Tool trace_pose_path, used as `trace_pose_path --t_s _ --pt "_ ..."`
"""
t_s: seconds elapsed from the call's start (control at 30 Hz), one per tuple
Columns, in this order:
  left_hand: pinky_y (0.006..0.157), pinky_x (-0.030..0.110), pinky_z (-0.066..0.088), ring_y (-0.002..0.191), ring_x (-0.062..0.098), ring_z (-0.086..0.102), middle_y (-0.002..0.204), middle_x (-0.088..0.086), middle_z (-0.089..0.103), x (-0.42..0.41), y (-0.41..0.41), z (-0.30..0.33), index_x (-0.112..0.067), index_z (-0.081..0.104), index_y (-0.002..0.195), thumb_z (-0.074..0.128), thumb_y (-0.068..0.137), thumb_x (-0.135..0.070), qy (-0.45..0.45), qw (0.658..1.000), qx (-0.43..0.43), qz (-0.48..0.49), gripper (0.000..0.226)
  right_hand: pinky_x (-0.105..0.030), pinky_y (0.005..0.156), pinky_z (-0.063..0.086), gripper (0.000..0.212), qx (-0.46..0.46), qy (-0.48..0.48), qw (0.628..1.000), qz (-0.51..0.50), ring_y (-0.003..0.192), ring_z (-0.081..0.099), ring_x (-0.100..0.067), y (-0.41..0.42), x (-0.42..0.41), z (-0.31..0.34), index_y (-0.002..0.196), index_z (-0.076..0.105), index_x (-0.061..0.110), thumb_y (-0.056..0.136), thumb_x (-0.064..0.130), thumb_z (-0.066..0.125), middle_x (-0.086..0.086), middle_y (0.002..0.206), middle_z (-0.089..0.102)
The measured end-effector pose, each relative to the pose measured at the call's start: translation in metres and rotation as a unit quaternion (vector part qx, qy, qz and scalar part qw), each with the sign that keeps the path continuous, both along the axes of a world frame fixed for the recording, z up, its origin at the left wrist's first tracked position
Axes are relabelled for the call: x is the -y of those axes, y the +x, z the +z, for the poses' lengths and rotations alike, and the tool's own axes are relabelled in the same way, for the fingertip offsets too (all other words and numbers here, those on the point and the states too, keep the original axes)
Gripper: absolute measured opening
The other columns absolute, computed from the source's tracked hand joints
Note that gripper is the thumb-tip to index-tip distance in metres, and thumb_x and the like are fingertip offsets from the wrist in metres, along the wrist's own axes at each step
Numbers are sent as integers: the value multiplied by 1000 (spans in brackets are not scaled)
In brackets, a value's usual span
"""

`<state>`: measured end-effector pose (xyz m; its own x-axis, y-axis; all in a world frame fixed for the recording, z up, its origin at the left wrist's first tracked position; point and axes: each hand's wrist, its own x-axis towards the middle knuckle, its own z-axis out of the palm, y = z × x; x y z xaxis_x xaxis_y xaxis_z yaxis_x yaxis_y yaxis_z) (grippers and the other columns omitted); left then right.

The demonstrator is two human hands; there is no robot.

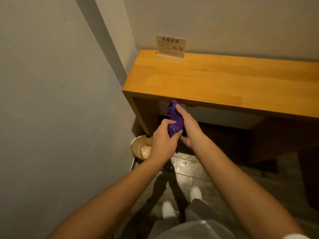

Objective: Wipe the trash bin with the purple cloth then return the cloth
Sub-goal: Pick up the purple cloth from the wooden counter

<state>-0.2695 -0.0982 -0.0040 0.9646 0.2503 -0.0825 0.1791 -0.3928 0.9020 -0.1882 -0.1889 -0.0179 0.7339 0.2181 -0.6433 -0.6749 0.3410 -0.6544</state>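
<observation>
Both hands meet in the air in front of the wooden table [215, 80], just below its front edge; the purple cloth [173, 121] is bunched between them, its top peeking up against the table's lip. The left hand [164, 140] curls its fingers around the lower part of the cloth; the right hand [187, 128] wraps the upper part, thumb pressed along the fabric. The trash bin [136, 147] stands on the floor in the corner, tight between the left wall [51, 100] and the table's side panel, partly hidden by the left hand; something pale lies inside it. A small sign [170, 47] stands at the table's back edge against the wall; the tiled floor [186, 171] is open between the bin and the person's white shoes [168, 209].
</observation>
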Motion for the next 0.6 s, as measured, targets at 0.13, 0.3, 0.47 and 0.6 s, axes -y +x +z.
trace_pose_path --t_s 0.13,0.3,0.47,0.6 --pt "74 17 55 88 -4 65 99 -16 68 -10 -22 -21 -33 61 107 71 86 -45 17 997 -70 -24 26 -37 75 61 47 25 -119 991 58 98 74 -26 -25 17 -33 128 64 21 87 42 78 -8 115 75" --pt "100 29 45 124 6 47 142 -10 47 -7 -10 -27 -30 46 143 62 92 -54 5 995 -98 27 58 -37 80 60 42 176 -229 935 206 94 71 -17 -42 51 -36 122 66 29 90 57 68 4 108 72" --pt "71 22 58 100 17 71 120 3 70 27 -7 -26 -23 61 128 63 89 -58 -166 966 -197 -30 52 -20 75 42 42 284 -306 889 187 98 58 -3 -52 89 -32 134 58 36 103 57 38 8 120 59" --pt "75 23 58 105 13 70 119 -2 70 43 -12 -46 -21 58 132 70 85 -55 -165 966 -195 -43 59 -18 76 42 41 252 -239 911 225 101 54 0 -43 113 -48 147 50 38 106 38 43 10 127 53"
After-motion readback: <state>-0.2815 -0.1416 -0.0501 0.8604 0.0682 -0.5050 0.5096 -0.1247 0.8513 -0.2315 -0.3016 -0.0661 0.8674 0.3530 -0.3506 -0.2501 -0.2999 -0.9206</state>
